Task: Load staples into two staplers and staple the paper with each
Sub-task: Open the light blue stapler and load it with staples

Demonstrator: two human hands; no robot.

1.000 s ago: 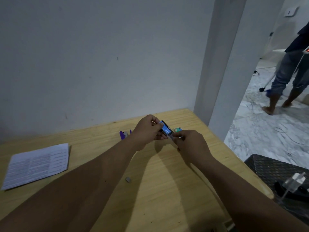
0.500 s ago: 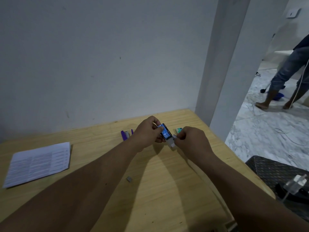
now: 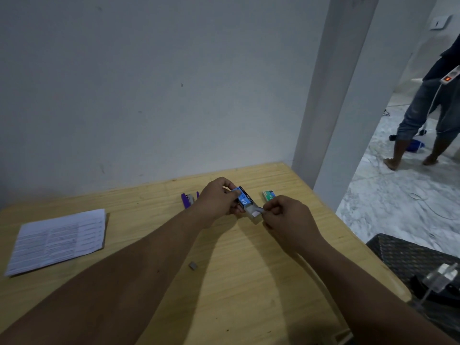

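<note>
Above the wooden worktop [image 3: 249, 282], the left hand [image 3: 219, 199] grips the blue staple box [image 3: 243, 199] by its sleeve, while the right hand [image 3: 288, 220] pinches the end of the grey inner tray [image 3: 254, 213] that sticks out of it. Relative to that box, a purple stapler [image 3: 188, 199] lies just left behind the left hand, a green staple box [image 3: 269, 194] sits just right, the printed paper [image 3: 59, 240] lies far left, and a small grey staple strip [image 3: 193, 265] lies nearer the person.
</note>
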